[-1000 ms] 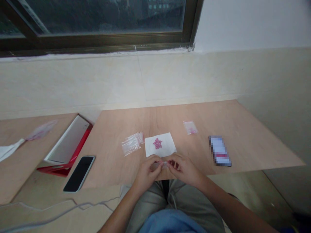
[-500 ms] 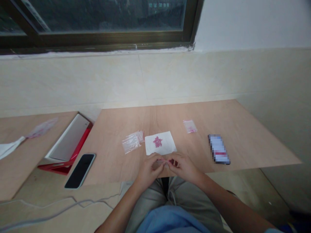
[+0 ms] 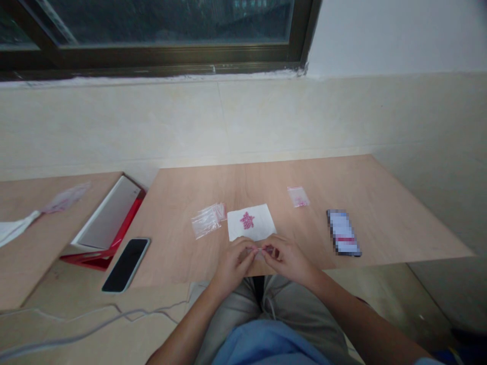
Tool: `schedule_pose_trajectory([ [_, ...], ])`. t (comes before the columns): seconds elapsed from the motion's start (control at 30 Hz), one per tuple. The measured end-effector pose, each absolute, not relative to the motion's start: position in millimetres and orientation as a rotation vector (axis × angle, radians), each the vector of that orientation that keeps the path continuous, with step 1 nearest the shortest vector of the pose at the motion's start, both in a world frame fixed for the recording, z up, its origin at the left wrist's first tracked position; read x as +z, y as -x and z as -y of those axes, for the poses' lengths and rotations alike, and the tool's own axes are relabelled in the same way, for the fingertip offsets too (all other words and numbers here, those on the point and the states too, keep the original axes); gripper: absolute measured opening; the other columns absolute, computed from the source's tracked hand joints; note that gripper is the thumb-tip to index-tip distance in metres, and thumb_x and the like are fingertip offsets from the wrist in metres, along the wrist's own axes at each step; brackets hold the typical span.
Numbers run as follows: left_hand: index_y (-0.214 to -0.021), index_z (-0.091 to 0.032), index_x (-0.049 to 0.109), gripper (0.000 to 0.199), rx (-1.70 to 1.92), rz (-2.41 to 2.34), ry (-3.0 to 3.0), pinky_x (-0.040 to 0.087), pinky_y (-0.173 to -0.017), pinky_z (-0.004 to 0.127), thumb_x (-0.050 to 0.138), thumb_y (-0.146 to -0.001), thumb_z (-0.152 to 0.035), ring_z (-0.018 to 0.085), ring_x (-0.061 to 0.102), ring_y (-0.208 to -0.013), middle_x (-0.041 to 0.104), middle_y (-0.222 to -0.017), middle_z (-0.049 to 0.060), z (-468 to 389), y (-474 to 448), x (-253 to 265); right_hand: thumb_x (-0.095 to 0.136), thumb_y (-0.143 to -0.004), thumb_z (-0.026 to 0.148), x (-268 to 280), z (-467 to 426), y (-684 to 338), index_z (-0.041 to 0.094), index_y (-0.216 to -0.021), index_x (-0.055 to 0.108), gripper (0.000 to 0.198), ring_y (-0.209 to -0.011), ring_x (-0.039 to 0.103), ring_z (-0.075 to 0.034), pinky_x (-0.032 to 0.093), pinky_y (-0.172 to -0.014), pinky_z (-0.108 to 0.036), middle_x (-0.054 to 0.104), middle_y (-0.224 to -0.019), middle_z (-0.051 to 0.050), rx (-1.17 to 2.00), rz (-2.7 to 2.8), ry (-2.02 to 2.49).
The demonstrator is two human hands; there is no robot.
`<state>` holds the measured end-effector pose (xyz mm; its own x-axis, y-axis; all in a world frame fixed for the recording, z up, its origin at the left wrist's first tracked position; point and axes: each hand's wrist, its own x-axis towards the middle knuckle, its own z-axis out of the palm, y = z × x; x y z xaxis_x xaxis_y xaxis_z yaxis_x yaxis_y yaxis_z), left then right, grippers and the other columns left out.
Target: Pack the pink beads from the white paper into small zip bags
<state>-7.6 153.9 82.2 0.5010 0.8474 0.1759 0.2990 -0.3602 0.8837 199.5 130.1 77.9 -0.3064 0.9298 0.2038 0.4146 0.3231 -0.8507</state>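
My left hand (image 3: 234, 261) and my right hand (image 3: 289, 259) meet at the table's front edge, fingertips almost touching. Both pinch what looks like a small clear zip bag (image 3: 259, 256) by its pinkish top edge; fingers hide most of it. Just beyond the hands lies a white paper sheet (image 3: 262, 230) bearing a star-shaped cluster of small pink pieces (image 3: 247, 220). To its left, several clear zip bags (image 3: 206, 222) lie in an overlapping pile. Farther back on the right is a single zip bag (image 3: 299, 196) with some pink bits inside.
A dark-screened phone (image 3: 127, 264) lies at the table's left front corner, and a lit phone (image 3: 343, 233) on the right. Left of the wooden table (image 3: 395, 218) are a red and white box-like object (image 3: 104, 223) and a second table (image 3: 34, 274). Cables (image 3: 95, 329) run below.
My fingertips have drawn slightly closer together along the bag's top edge. The view has shifted a little; the things on the table lie as before.
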Motion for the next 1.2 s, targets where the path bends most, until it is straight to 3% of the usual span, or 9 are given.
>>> schedule_pose_trajectory([
  [0.63,-0.097,-0.018,0.068,0.018,0.854,-0.973,-1.867,0.048,-0.087,0.033,0.055,-0.099,-0.031,0.021,0.061,-0.096,0.066,-0.097,0.008,-157.4,9.6,88.2,0.057,-0.093,0.019,76.8,-131.5,-204.4,0.019,-0.094,0.066,0.009,-0.072,0.059,-0.014,0.045,-0.063,-0.024,0.065,-0.085,-0.002,0.926,1.816,1.24],
  [0.93,-0.095,-0.019,0.07,0.019,0.753,-0.918,-1.828,0.048,-0.088,0.034,0.056,-0.098,-0.032,0.021,0.063,-0.095,0.068,-0.096,0.008,-153.5,7.1,84.5,0.06,-0.095,0.021,82.4,-130.0,-199.6,0.022,-0.099,0.068,0.01,-0.092,0.064,-0.019,0.048,-0.083,-0.031,0.07,-0.097,-0.005,0.907,1.878,1.164],
  [1.2,-0.096,-0.019,0.064,0.019,0.762,-0.934,-1.859,0.047,-0.087,0.033,0.05,-0.101,-0.03,0.02,0.06,-0.093,0.064,-0.093,0.007,-149.0,6.7,90.6,0.062,-0.092,0.021,84.7,-133.4,-197.0,0.021,-0.089,0.066,0.006,-0.083,0.064,-0.018,0.047,-0.075,-0.028,0.069,-0.088,-0.002,0.916,1.86,1.184],
])
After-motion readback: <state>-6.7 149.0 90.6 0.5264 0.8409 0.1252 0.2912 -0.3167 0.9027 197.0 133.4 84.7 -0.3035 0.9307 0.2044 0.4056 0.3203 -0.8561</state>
